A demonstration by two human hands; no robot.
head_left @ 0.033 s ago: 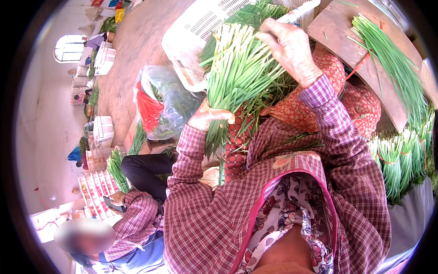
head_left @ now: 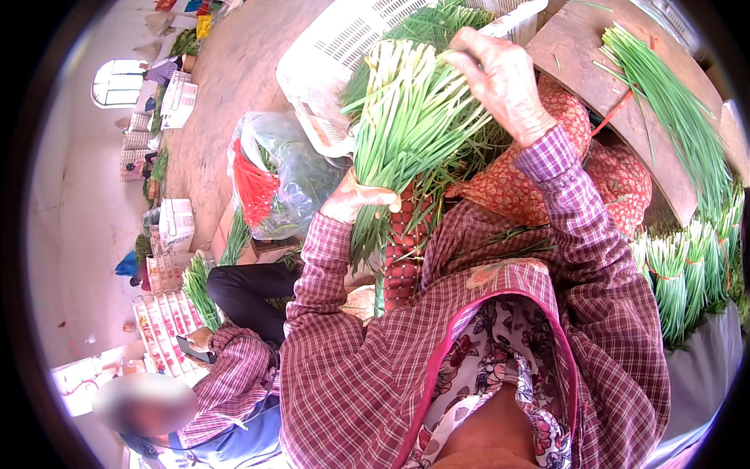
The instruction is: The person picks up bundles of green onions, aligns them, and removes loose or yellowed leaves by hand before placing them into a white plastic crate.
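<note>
My left hand [head_left: 362, 201] is wrapped round the lower part of a thick bunch of garlic chives [head_left: 406, 129]. The pale cut ends fan out at the top and the green leaves hang below the hand. At the upper right edge of the bunch is my right hand [head_left: 504, 82], its thumb and fingers pinched together. Whatever lies between those fingertips is too small to make out. Loose green leaves [head_left: 469, 168] lie beneath the bunch, beside a red patterned cloth [head_left: 500, 184] over my lap.
A white plastic basket [head_left: 312, 90] holding greens stands ahead. Left of it is a clear bag [head_left: 301, 176] with red ties [head_left: 254, 187]. A board [head_left: 578, 55] at right carries long chives [head_left: 664, 109]; tied bundles [head_left: 680, 273] stand below. A person [head_left: 234, 383] sits at left holding a dark flat device.
My right hand has shifted very slightly up and to the right along the edge of the bunch. My left hand keeps its hold.
</note>
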